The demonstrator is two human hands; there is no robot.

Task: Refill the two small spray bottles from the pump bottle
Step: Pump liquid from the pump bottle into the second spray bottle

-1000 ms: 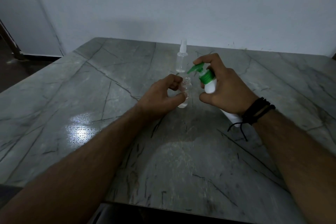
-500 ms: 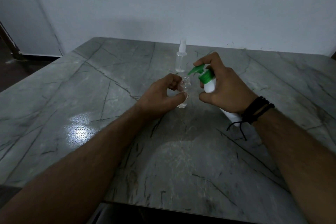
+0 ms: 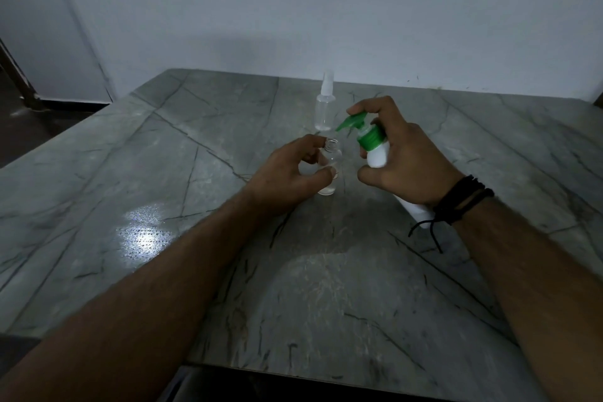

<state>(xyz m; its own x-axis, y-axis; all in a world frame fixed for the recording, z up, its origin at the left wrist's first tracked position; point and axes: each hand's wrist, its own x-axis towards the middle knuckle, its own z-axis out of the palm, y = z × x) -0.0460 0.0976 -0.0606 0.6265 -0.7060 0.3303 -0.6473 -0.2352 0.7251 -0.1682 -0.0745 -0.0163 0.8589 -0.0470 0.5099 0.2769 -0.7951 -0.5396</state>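
A small clear spray bottle (image 3: 332, 163) with its cap off stands on the marble table, and my left hand (image 3: 287, 173) grips it between thumb and fingers. My right hand (image 3: 404, 160) holds a white pump bottle (image 3: 378, 153) with a green pump head (image 3: 354, 122), tilted left so the nozzle sits just above and right of the open neck. My index finger rests on top of the pump head. A second clear spray bottle (image 3: 324, 106), capped, stands upright just behind them.
The grey marble table (image 3: 163, 173) runs back to a pale wall. Its near edge (image 3: 293, 372) lies below my forearms. A dark floor and doorway show at far left. A black cord bracelet (image 3: 456, 202) is on my right wrist.
The green pump head has risen a little under my index finger. Both hands and the small bottle have stayed in nearly the same place.
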